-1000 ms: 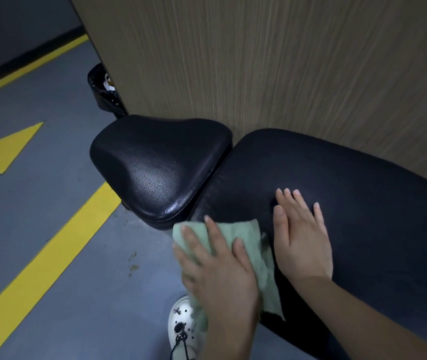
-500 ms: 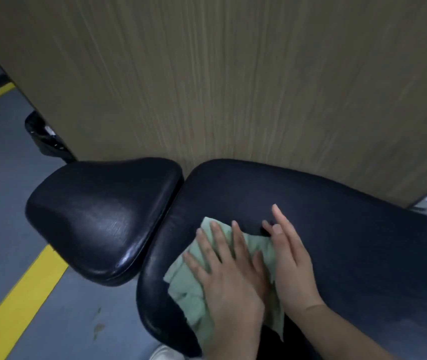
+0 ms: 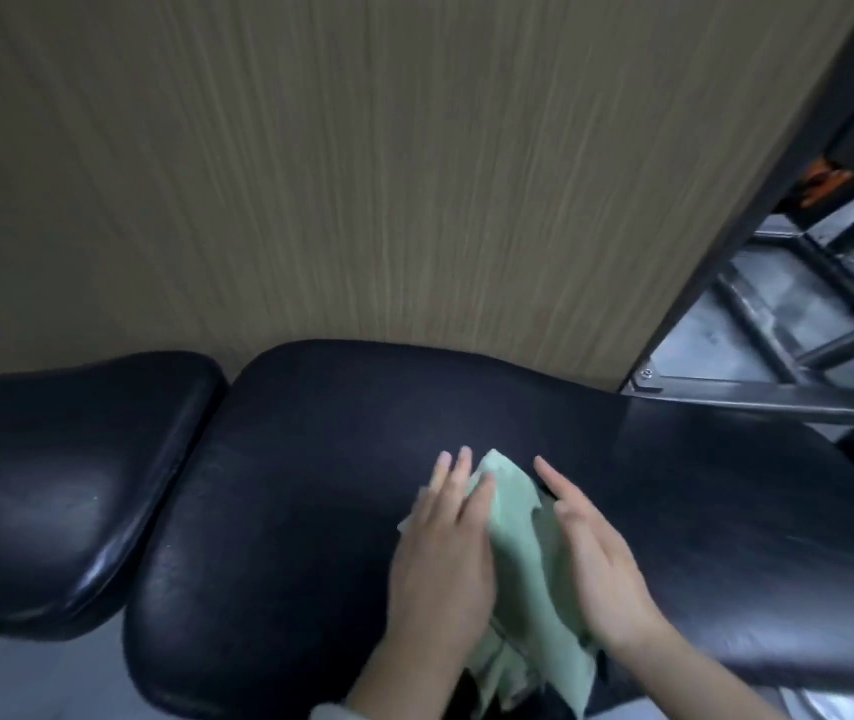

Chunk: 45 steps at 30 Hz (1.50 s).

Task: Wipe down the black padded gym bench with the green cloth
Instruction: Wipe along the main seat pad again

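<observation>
Now the green cloth (image 3: 523, 558) lies bunched in the lower middle of the frame, on the long back pad of the black padded gym bench (image 3: 310, 459), farther along that pad than a second ago, when it sat at the pad's end beside the seat pad (image 3: 61, 475) at the left. The left hand (image 3: 445, 553) presses flat on the cloth's left part, fingers straight and close together. The right hand (image 3: 601, 558), which lay bare on the vinyl earlier, now rests along the cloth's right edge, fingers extended and together. Likely the wipe is travelling rightward; the pad's right stretch and the seat pad seem still to do.
</observation>
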Each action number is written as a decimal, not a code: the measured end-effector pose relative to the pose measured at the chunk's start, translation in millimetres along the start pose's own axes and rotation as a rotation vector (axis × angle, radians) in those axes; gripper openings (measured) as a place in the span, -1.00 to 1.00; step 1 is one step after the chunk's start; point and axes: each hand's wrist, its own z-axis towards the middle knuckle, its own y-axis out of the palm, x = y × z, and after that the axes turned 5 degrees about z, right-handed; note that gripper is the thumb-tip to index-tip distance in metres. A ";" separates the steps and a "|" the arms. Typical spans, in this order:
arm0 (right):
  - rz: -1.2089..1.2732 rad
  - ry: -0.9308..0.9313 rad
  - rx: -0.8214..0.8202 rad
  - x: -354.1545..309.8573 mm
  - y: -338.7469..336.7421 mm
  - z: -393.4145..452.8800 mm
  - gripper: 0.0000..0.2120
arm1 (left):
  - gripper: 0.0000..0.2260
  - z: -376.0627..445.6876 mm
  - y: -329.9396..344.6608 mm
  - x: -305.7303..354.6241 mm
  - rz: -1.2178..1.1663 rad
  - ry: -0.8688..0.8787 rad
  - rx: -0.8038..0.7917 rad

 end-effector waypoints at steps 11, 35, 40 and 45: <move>-1.252 -0.162 -0.135 28.0 -67.1 44.9 -0.35 | -0.44 -9.9 4.9 -55.2 0.289 -0.103 -0.036; -1.057 0.410 0.288 43.0 -138.9 69.9 -0.28 | -0.43 -0.6 18.0 -62.5 0.249 -0.076 0.020; -1.091 0.098 0.119 23.5 -42.2 84.5 -0.21 | -0.49 1.9 18.8 -63.5 0.244 -0.055 0.063; -1.052 -0.283 -0.055 30.1 -25.2 59.6 -0.27 | -0.47 2.5 18.2 -65.2 0.234 -0.056 0.057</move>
